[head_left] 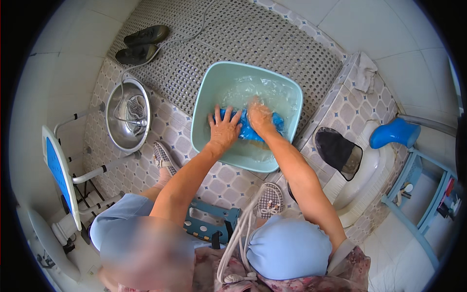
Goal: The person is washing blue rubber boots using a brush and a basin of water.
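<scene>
A pale turquoise square basin (198, 131) holds rippling water. Under the water lies a glossy bright blue thing (249, 131), with a yellowish-brown edge below it; its kind is unclear. Fingers spread, my left hand (224, 129) presses on the blue thing's left end. My right hand (260, 117) is closed at the blue thing's right part, partly in the splashing water. Whatever it may hold is hidden.
Left of the basin, a steel bowl (111, 119) contains a shower head on a hose. Dark shoes (143, 45) lie on a perforated mat (233, 29). At right are a black-covered slipper (335, 148), a squat toilet (377, 170), a blue boot-shaped thing (395, 134) and a blue rack (413, 231).
</scene>
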### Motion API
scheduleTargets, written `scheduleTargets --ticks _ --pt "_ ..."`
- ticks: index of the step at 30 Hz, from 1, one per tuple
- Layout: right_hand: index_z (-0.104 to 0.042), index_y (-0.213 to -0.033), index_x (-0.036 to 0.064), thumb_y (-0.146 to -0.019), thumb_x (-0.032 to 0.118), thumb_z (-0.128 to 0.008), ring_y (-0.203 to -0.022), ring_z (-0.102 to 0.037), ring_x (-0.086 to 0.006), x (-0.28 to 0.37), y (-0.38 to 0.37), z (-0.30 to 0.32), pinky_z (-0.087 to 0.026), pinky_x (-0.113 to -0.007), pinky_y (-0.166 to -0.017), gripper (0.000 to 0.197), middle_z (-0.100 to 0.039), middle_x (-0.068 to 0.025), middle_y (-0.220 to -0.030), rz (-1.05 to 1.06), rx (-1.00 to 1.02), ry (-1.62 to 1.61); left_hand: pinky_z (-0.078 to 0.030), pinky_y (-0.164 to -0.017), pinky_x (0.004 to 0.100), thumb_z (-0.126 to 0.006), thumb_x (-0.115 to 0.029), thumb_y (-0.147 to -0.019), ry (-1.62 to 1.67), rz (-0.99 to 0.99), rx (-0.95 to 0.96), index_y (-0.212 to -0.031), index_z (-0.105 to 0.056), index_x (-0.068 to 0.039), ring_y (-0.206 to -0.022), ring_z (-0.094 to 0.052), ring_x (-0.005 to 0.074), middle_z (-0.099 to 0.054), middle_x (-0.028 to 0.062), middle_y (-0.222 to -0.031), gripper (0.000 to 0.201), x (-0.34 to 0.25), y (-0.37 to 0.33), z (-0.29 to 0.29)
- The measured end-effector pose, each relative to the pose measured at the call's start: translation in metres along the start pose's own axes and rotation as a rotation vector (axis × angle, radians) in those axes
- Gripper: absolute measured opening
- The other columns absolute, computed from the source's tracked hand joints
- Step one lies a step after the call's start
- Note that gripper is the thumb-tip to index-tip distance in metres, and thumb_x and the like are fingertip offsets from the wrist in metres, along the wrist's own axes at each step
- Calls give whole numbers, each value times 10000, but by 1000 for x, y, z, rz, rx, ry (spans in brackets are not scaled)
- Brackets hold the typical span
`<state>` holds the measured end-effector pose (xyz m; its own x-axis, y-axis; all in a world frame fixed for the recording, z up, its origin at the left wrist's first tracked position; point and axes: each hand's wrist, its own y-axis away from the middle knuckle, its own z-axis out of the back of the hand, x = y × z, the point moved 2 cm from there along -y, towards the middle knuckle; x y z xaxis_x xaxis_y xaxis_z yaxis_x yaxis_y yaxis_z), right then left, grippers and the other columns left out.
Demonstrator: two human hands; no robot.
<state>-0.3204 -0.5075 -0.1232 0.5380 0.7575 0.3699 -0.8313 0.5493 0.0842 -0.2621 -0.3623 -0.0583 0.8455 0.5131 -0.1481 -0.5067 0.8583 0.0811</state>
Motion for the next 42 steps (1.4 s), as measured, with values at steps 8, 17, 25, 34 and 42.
scheduleTargets --ticks 8,17,25,34,42 --pt "-680 -933 11 -973 276 -521 -685 -672 -248 -15 -15 28 -527 -373 -626 312 -690 -131 -764 -353 239 -896 -350 -1083 517 -721 -363 -845 412 -66 79 -1334 -513 -49 -1200 -546 335 -606 188 -1215 618 12 -9 14" --pt "-651 -1041 33 -956 149 -560 -759 -702 -267 35 2 167 -540 -354 -697 171 -722 -140 -875 -6 -173 -1046 -511 -673 285 -779 -178 -828 1113 453 208 -969 -699 9 -700 -607 108 -686 36 -786 247 30 -4 21" --pt "-637 -1104 29 -952 169 -549 -900 -676 -370 -37 35 123 -523 -441 -843 225 -703 -195 -1010 -150 -190 -545 -454 -630 255 -673 -133 -920 1286 657 -412 -935 -666 12 -690 -525 69 -646 -10 -795 146 12 -2 59" --pt "-529 -1307 49 -840 159 -653 -1263 -442 -393 35 67 56 -453 -485 -955 495 -463 -227 -1361 -68 416 84 -511 -726 282 -712 -39 -851 1577 730 -663 -1008 -665 8 -775 -632 138 -688 50 -934 170 36 7 86" --pt "-584 -1180 7 -879 145 -573 -1085 -606 -361 60 67 24 -497 -480 -880 331 -631 -241 -1126 177 533 -12 -493 -647 259 -713 -41 -820 1169 686 -428 -1280 -484 5 -730 -602 111 -664 51 -893 516 47 -6 75"
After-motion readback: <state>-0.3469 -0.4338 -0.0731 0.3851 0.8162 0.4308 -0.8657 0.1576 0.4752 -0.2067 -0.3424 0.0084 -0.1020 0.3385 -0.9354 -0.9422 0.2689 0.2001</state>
